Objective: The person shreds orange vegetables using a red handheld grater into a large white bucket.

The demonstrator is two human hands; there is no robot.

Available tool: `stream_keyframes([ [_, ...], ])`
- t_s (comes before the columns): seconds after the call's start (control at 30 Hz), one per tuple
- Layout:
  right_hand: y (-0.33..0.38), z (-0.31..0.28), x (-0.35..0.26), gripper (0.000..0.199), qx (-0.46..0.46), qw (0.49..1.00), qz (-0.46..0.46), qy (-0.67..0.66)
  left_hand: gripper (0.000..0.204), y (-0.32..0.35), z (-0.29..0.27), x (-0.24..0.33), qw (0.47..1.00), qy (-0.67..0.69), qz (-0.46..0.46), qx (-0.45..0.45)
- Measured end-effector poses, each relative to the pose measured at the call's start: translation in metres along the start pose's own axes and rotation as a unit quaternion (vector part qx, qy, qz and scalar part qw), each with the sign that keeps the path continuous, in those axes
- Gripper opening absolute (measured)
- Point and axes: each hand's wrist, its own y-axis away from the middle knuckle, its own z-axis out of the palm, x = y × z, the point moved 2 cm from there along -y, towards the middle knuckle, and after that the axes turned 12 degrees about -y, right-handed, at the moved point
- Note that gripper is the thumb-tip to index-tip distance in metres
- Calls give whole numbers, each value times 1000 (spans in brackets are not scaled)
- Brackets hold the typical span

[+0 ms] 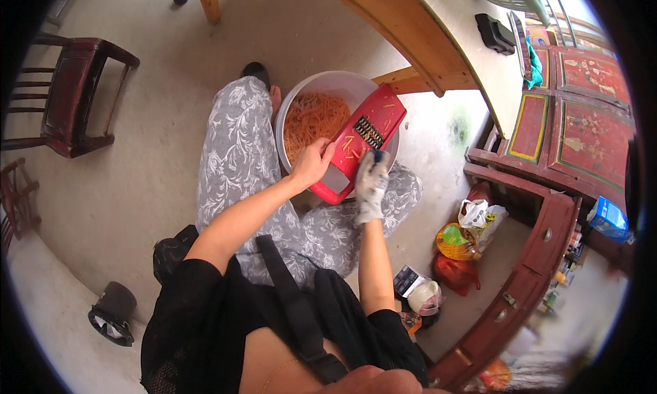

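A red mandoline grater (388,115) leans across a white bucket (282,101) set between my knees. Its metal blade section (368,133) lies uppermost, with orange shreds scattered around it. Shredded carrot (313,124) fills much of the bucket. My left hand (314,160) is closed on the grater's left edge, close to the handle loop. My right hand (372,182) wears a pale glove with dark fingertips. It is pressed to the grater just below the blades, fingers bunched together. Whatever those fingers hold is hidden beneath them.
A wooden table (404,24) overhangs the far side of the bucket, one leg close to its rim. A dark red chair (72,96) stands at the left, a black bin (113,312) lower down. Bags and an oil bottle (457,242) lie right, beside a red cabinet (530,257).
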Motion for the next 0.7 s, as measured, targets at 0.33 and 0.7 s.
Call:
stream_keyframes([
  [0.33,-16,-15,40,35,48,912,152,-377,37,45,-75,61,995,-63,-6,-77],
  [0.7,-31,25,101,37,121,883,105,-442,16,31,-4,119,639,-697,320,-53],
])
